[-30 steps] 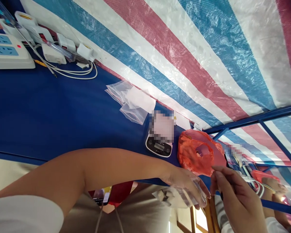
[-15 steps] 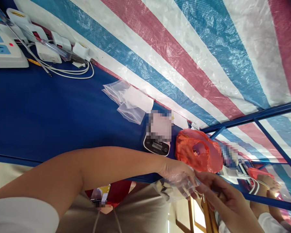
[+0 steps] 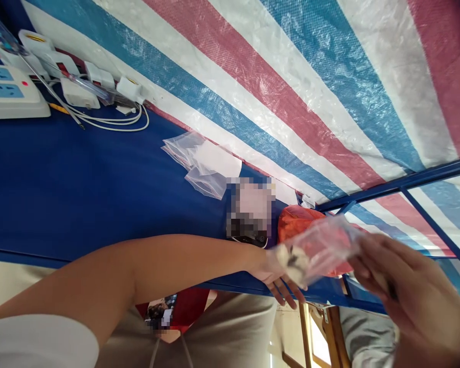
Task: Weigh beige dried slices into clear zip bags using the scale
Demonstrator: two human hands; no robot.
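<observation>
My right hand [image 3: 406, 281], smeared a little by motion, pinches the top end of a clear plastic bag [image 3: 322, 245]. Several cream-coloured pieces with dark marks [image 3: 293, 261] lie in the bag's lower end; I cannot tell what they are. Just below that end is my left hand [image 3: 278, 281], its fingers apart and stretched downward, partly covered by the bag. An orange-red plastic bag [image 3: 297, 220] sits behind the clear one. Left of it stands a small digital scale [image 3: 253, 239], its top largely blurred out.
Flat clear bags [image 3: 205, 181] lie on the blue tabletop [image 3: 80, 189] against a striped sheet [image 3: 230, 87]. White chargers and cables [image 3: 115, 120] and a power strip [image 3: 11, 99] are at the far left. A blue metal frame [image 3: 398, 181] rises at the right.
The clear bag has gone up in my right hand, in front of the orange-red bag. My left hand has let go of it and spread its fingers.
</observation>
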